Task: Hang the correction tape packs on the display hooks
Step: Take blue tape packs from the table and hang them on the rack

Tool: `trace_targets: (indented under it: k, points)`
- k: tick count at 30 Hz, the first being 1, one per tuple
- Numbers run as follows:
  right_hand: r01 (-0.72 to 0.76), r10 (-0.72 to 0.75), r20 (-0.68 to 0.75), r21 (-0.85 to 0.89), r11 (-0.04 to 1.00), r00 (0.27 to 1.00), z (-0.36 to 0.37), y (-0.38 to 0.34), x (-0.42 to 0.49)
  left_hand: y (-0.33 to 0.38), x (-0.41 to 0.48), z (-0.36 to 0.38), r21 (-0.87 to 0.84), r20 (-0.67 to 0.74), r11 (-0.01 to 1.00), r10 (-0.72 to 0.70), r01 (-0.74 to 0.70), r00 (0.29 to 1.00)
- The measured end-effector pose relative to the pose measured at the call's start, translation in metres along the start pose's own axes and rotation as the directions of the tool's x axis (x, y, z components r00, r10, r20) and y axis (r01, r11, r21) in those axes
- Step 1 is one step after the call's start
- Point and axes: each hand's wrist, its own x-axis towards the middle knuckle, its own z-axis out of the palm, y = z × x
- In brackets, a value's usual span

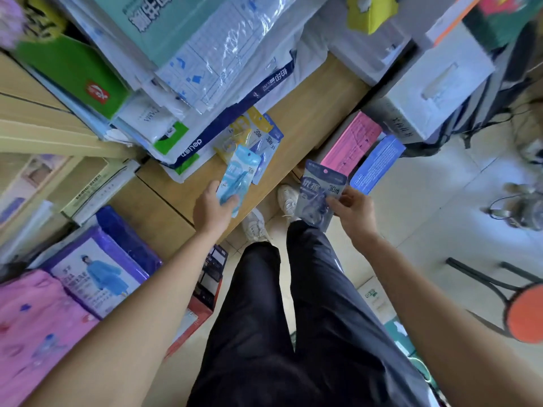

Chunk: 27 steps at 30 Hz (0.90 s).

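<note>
My left hand [213,208] grips the lower end of a light blue correction tape pack [239,173] over the wooden counter [308,113]. My right hand [354,211] pinches the right edge of a dark blue pack [316,193] marked 30m, held in the air off the counter's edge. Several more packs, yellow and blue [255,135], lie overlapped on the counter just beyond the light blue one. No display hooks are in view.
Stacks of paper and plastic-wrapped sheets [205,54] crowd the counter's far side. Pink [355,139] and blue [379,163] boxes sit to the right. Raincoat packs [97,274] lie at the left. A stool with an orange seat [526,312] stands on the floor at right.
</note>
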Motion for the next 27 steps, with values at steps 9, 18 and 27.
trace_targets:
  k: [9,18,27]
  points:
    - [0.29,-0.29,-0.242,-0.037,0.956,0.926,-0.1,-0.105,-0.062,0.039,-0.084,-0.061,-0.244,0.077,0.969,0.069,-0.048,0.995]
    - [0.552,-0.606,-0.115,-0.306,0.776,0.787,-0.166,-0.192,-0.074,0.155,-0.123,-0.086,-0.405,-0.05,0.873,0.277,-0.273,0.96]
    - [0.77,-0.77,0.066,-0.137,0.623,0.635,-0.242,-0.283,-0.03,0.311,-0.136,-0.087,-0.376,-0.433,0.871,0.136,-0.315,0.891]
